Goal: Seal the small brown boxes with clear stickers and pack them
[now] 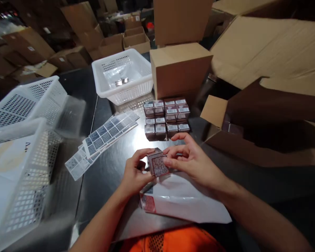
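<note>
I see both hands closed around one small box (157, 163), held just above the counter (112, 164) near its front edge. My left hand (135, 173) has its grip wrapped on the box's left side, thumb over the top edge. My right hand (190, 159) pinches the right side with thumb and fingertips, the forefinger arched above. The face turned toward me carries a speckled square label.

Right under the hands lies a flat white bag (183, 199) with a red-printed corner, reaching to the counter's front edge.

Just beyond the hands, toward the middle of the counter, stands a block of small brown boxes (166, 117), packed touching in rows, each with a white barcode label on top. To their left, sheets of square stickers (105, 134) lie fanned out flat and overlapping.

Farther back sits a white perforated basket (144, 87) with a clear plastic bag and a couple of small shiny pieces in its bottom; I cannot tell what they are. Beside it on the right stands a closed cardboard carton (180, 68), touching the rear of the block.

At the counter's left edge two more white baskets (23, 105) are tipped on their sides, one holding white sheets. At the right edge an open carton (265, 136) lies with its flap out; its inside is too dark to read.
</note>
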Demonstrator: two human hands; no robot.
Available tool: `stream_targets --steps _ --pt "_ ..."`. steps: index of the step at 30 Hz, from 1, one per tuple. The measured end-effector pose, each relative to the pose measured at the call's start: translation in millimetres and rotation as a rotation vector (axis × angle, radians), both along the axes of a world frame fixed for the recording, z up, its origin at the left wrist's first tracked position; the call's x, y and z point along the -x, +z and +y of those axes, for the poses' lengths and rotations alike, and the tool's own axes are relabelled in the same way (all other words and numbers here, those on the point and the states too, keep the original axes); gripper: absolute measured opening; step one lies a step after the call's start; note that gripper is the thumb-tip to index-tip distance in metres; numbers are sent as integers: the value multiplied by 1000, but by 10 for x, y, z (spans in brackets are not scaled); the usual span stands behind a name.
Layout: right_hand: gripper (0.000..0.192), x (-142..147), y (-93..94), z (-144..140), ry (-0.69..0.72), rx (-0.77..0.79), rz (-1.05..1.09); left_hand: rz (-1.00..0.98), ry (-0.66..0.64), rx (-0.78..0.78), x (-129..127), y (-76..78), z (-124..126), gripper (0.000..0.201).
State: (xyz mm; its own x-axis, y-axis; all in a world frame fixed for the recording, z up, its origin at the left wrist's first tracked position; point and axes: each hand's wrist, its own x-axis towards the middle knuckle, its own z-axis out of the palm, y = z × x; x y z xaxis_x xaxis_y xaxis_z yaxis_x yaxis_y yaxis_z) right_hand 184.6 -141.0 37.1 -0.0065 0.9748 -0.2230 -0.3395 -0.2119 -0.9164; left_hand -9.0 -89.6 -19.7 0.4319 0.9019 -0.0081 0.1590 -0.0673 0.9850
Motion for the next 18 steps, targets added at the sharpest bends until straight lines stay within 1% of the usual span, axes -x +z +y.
stream_targets --steps 6,12,18 --pt "66 8 -51 16 -11 9 -28 71 23 -20 -32 48 -24 52" --pt "66 22 -57 18 -30 28 -29 94 26 -41 -33 35 -42 49" --pt "66 23 -55 30 -27 28 -58 76 26 -53 -26 25 -36 48"
